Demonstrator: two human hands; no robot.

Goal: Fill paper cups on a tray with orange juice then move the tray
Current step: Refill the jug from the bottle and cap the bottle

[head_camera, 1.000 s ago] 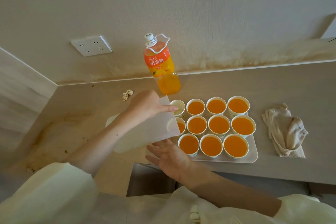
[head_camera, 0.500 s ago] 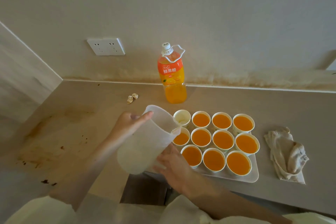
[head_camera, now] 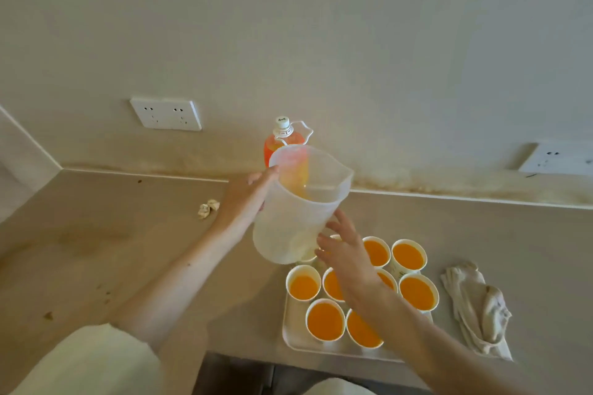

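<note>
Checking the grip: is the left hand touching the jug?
Touching. The head view shows the left hand gripping the jug by its side, fingertip at the rim, no gap.

Beige matt wall [head_camera: 321,26], soft even light; white double socket [head_camera: 166,113] at left, second socket [head_camera: 558,159] at far right. Yellow-brown stain band [head_camera: 449,181] runs along the wall base, just above the joint with the counter [head_camera: 112,250]. Counter beige and smooth, brown specks and faint blotches at left, where a side wall [head_camera: 19,151] meets it
</note>
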